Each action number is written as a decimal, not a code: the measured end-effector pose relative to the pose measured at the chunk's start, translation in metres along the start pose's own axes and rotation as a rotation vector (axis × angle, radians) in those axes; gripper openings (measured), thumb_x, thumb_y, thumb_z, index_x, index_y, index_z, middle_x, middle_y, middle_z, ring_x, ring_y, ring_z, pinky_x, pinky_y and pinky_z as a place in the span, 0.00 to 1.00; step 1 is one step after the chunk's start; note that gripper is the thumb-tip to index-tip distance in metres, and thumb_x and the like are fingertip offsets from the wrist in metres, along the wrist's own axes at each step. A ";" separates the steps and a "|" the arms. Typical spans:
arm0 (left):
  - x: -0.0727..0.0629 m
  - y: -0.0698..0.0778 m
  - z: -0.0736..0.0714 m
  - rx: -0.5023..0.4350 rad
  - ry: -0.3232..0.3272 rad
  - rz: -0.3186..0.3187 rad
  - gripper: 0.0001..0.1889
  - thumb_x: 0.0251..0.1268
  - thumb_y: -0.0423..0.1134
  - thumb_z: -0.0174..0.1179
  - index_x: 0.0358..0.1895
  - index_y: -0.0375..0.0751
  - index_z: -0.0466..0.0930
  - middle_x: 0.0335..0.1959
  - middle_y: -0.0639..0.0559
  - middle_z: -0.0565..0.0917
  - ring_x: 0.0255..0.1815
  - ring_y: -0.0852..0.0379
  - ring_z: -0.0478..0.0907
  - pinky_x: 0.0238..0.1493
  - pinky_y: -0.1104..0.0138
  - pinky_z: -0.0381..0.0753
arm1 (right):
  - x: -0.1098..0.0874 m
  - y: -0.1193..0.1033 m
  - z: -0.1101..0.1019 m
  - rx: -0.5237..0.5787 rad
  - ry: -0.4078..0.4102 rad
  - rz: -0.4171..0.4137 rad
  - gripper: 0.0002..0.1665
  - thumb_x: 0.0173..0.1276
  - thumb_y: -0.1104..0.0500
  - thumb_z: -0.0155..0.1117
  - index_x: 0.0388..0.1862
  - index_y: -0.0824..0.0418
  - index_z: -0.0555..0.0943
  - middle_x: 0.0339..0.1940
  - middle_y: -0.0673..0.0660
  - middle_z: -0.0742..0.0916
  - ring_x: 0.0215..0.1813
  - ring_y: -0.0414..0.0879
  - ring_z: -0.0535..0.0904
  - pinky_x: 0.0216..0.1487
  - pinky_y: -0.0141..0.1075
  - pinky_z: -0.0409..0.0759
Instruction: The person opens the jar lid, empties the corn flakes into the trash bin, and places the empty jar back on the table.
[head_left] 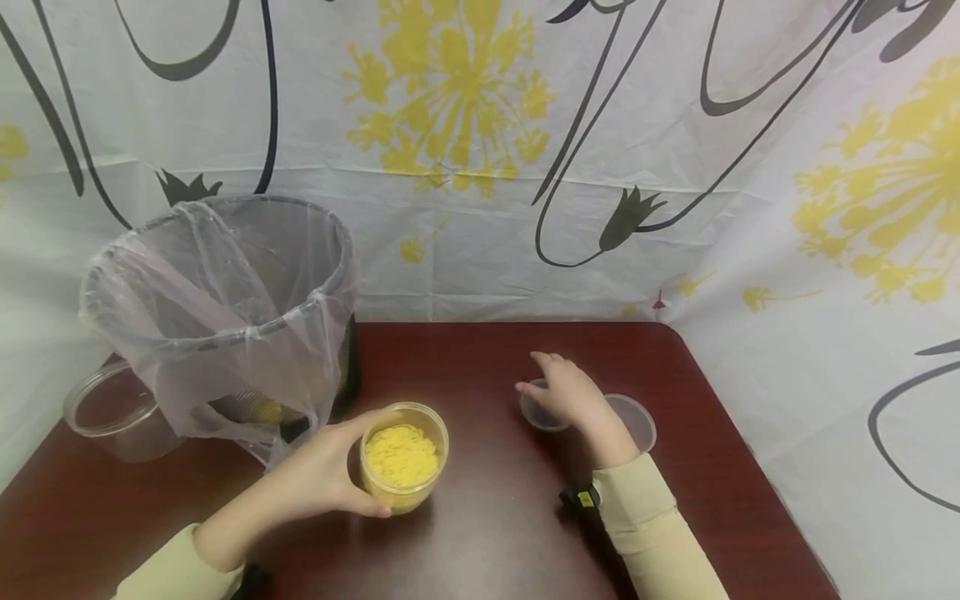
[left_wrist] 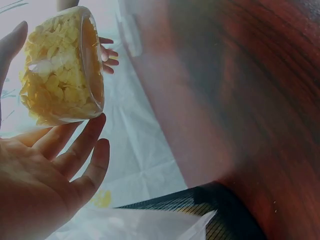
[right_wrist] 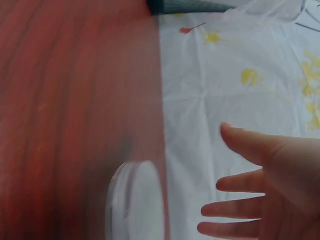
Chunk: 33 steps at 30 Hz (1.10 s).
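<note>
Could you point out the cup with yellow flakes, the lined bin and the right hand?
Cup with yellow flakes [left_wrist: 57,72], left wrist view: on its side wall.
Lined bin [head_left: 228,364], head view: on its front, below the rim.
Right hand [head_left: 570,395], head view: on its back.

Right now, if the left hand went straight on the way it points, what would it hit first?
Likely the right hand, beyond the clear tub the left hand holds; relative height is unclear, so it could pass over or under.

Two hands [head_left: 330,468] [head_left: 573,398], two clear tubs [head_left: 410,500] [head_left: 146,437], two round lids [head_left: 540,414] [head_left: 636,421], one bin [head_left: 348,367], one table [head_left: 495,533]
</note>
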<state>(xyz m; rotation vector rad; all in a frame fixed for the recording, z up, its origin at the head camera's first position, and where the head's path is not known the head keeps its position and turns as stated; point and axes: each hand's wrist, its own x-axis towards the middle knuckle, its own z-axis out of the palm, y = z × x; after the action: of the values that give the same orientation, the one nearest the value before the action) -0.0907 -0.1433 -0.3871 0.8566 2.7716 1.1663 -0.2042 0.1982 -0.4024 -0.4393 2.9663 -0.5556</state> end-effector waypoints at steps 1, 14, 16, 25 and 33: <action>-0.001 0.001 -0.002 0.009 0.009 -0.007 0.52 0.23 0.50 0.81 0.64 0.43 0.71 0.60 0.51 0.77 0.58 0.53 0.73 0.57 0.52 0.73 | 0.000 -0.004 -0.003 0.019 0.020 -0.005 0.39 0.67 0.45 0.62 0.68 0.68 0.67 0.64 0.67 0.74 0.66 0.62 0.67 0.63 0.54 0.65; -0.014 0.015 -0.031 -0.004 0.082 -0.036 0.50 0.27 0.56 0.80 0.64 0.44 0.71 0.57 0.50 0.79 0.56 0.51 0.75 0.55 0.49 0.73 | 0.002 -0.038 -0.035 0.175 0.239 -0.100 0.29 0.69 0.47 0.59 0.61 0.62 0.75 0.55 0.59 0.82 0.58 0.53 0.76 0.57 0.48 0.72; -0.016 0.017 -0.036 0.015 0.099 -0.024 0.50 0.28 0.58 0.79 0.64 0.44 0.71 0.56 0.51 0.79 0.54 0.53 0.75 0.53 0.50 0.74 | 0.003 -0.043 -0.039 0.213 0.266 -0.116 0.27 0.69 0.47 0.59 0.60 0.62 0.76 0.52 0.58 0.84 0.54 0.53 0.78 0.54 0.47 0.74; -0.029 0.024 -0.057 0.109 0.182 -0.020 0.51 0.27 0.62 0.78 0.64 0.50 0.71 0.56 0.53 0.80 0.53 0.53 0.75 0.53 0.72 0.70 | 0.007 -0.071 -0.054 0.302 0.284 -0.211 0.24 0.67 0.48 0.62 0.56 0.61 0.79 0.43 0.54 0.86 0.40 0.44 0.82 0.45 0.42 0.78; -0.041 0.033 -0.076 0.170 0.240 -0.056 0.48 0.23 0.59 0.81 0.61 0.59 0.73 0.47 0.58 0.83 0.44 0.59 0.77 0.43 0.67 0.74 | 0.013 -0.096 -0.069 0.377 0.233 -0.270 0.21 0.67 0.48 0.62 0.54 0.57 0.80 0.42 0.49 0.86 0.40 0.41 0.82 0.44 0.37 0.79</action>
<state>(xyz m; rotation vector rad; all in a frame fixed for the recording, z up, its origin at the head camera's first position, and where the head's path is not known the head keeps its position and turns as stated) -0.0569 -0.1947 -0.3177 0.6852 3.1037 1.1047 -0.2010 0.1320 -0.3034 -0.7839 2.9225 -1.2446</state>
